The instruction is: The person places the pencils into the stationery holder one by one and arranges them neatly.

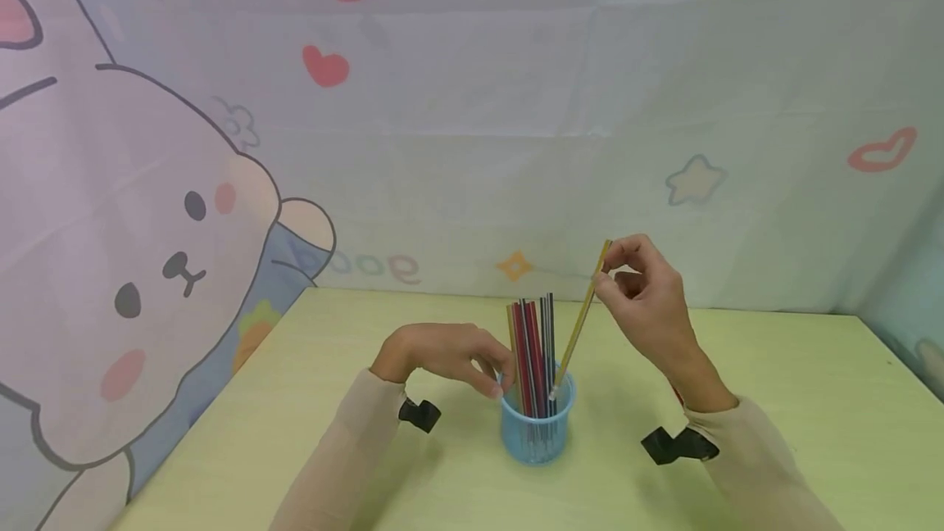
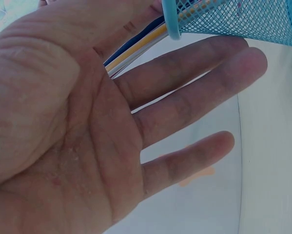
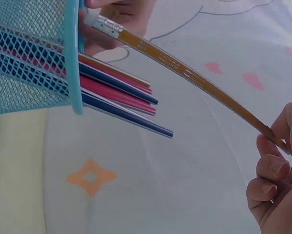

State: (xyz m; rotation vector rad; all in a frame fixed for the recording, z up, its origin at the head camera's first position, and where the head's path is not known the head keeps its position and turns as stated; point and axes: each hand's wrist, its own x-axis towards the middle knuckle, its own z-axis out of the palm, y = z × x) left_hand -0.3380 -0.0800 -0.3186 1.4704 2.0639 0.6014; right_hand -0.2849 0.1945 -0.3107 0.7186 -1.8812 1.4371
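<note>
A light-blue mesh pen holder (image 1: 536,442) stands upright on the table with several pencils (image 1: 525,351) in it, yellow, red and dark blue with silver stripes. My right hand (image 1: 645,297) pinches a yellow pencil (image 3: 184,73) by its upper end, between thumb and index finger. That pencil slants, its white eraser end down at the mouth of the holder. At the holder's left rim (image 2: 171,19), my left hand (image 1: 450,351) holds on with thumb and index finger. Its other fingers (image 2: 199,102) stretch out straight beside the mesh.
The pale yellow-green table (image 1: 782,375) meets a printed cloth backdrop (image 1: 479,105) at its far edge. A small bit of something red (image 1: 675,392) shows behind my right wrist. Each wrist wears a black camera mount (image 1: 677,445).
</note>
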